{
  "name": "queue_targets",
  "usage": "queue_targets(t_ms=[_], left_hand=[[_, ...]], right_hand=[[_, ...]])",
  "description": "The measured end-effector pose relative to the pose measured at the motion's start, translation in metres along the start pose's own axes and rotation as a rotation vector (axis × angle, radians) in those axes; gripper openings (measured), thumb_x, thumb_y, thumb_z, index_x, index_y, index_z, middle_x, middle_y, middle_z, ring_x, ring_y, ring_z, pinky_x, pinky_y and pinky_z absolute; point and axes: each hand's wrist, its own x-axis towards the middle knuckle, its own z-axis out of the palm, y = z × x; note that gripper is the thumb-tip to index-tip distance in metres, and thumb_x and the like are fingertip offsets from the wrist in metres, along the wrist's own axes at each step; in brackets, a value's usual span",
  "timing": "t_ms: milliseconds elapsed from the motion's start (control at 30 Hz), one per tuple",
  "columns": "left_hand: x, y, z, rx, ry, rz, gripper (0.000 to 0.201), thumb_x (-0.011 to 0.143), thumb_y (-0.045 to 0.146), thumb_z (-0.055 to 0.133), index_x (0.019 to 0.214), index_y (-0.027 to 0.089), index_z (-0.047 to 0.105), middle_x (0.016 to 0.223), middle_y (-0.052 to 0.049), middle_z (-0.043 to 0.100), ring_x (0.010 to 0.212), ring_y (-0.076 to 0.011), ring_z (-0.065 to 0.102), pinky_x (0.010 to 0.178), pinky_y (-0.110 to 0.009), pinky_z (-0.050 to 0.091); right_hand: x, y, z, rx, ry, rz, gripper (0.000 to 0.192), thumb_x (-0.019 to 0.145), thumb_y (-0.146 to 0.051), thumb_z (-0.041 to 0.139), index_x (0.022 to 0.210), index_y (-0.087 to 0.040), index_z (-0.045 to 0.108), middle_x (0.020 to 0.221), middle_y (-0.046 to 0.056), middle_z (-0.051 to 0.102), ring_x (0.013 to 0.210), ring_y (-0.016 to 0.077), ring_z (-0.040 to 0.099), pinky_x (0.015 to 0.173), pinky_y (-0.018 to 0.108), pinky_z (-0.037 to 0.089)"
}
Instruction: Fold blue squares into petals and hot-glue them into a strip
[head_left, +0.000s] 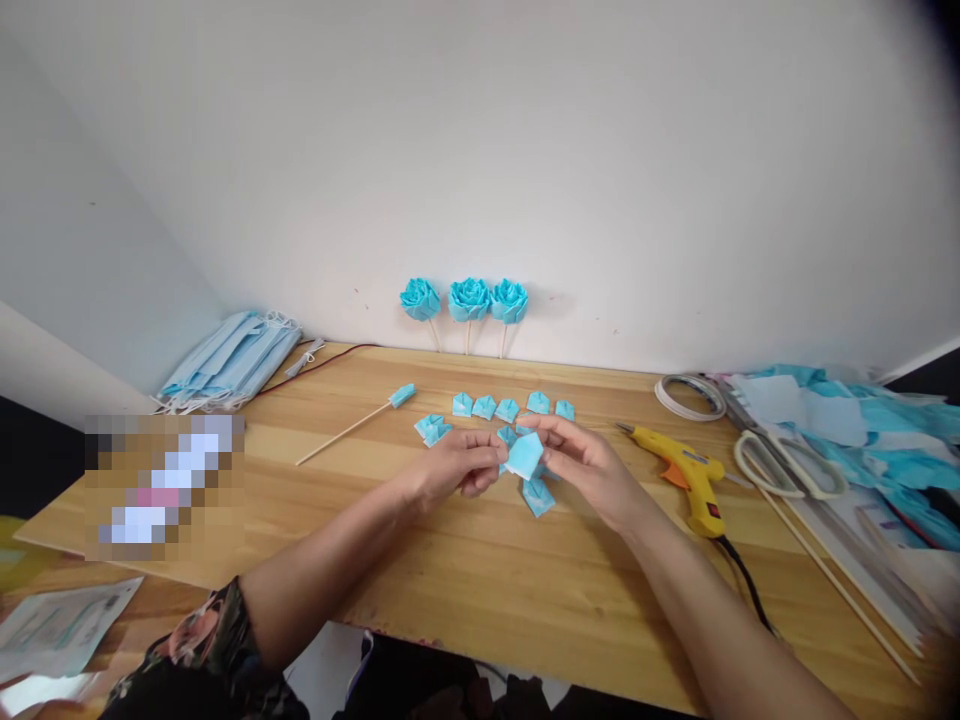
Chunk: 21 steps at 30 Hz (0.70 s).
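Left of the glue gun, far end: stack of blue face masks (225,362) lies against the wall, well apart from your hands.
Skewer (346,432): lies left of the glue gun, one blue piece at its tip.
Left hand (454,466): your fingers pinch the blue folded piece (524,455) on its left edge.
Right hand (581,458): your fingers close narrowly on the same piece from the right; it sits between both hands, just above the table (480,570).
Folded petals (510,408): a row lies just behind your hands; a careless sweep could scatter them.
Glue gun (686,475): just beside your right wrist; I judge its nozzle could burn you, and the cord could snag your forearm.
Scissors (780,462): right of the glue gun.
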Motion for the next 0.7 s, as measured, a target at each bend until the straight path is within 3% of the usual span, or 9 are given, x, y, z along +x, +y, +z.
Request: queue_targets(t_ms=[200, 533, 700], left_hand=[[-0.0047, 0.006, 0.0034, -0.007, -0.1, -0.13, 0.024, 0.078, 0.037, 0.06, 0.074, 0.015, 0.053, 0.044, 0.007, 0.045, 0.035, -0.0039, 0.032, 0.039, -0.019, 0.019], [-0.0012, 0.006, 0.0021, 0.088, 0.106, 0.131, 0.035, 0.088, 0.049, 0.043, 0.088, 0.015, 0.053, 0.045, 0.006, 0.048, 0.036, -0.0058, 0.034, 0.041, -0.02, 0.024], [-0.0009, 0.0025, 0.0009, 0.183, 0.128, 0.172, 0.031, 0.079, 0.045, 0.06, 0.087, 0.016, 0.052, 0.048, 0.008, 0.044, 0.042, -0.0052, 0.035, 0.044, -0.019, 0.025]], right_hand=[[-0.0004, -0.0055, 0.0046, -0.058, 0.023, 0.001, 0.024, 0.075, -0.043, 0.069, 0.081, -0.02, 0.065, 0.074, 0.002, 0.063, 0.068, 0.015, 0.056, 0.065, 0.029, 0.046], [0.0042, -0.0039, 0.0049, -0.057, 0.182, 0.077, 0.024, 0.073, -0.042, 0.067, 0.076, -0.019, 0.061, 0.065, -0.002, 0.054, 0.062, 0.0127, 0.048, 0.061, 0.027, 0.042], [0.0037, -0.0043, 0.0066, -0.054, 0.164, 0.094, 0.024, 0.074, -0.042, 0.067, 0.076, -0.019, 0.061, 0.064, -0.003, 0.051, 0.06, 0.0121, 0.047, 0.059, 0.027, 0.041]])
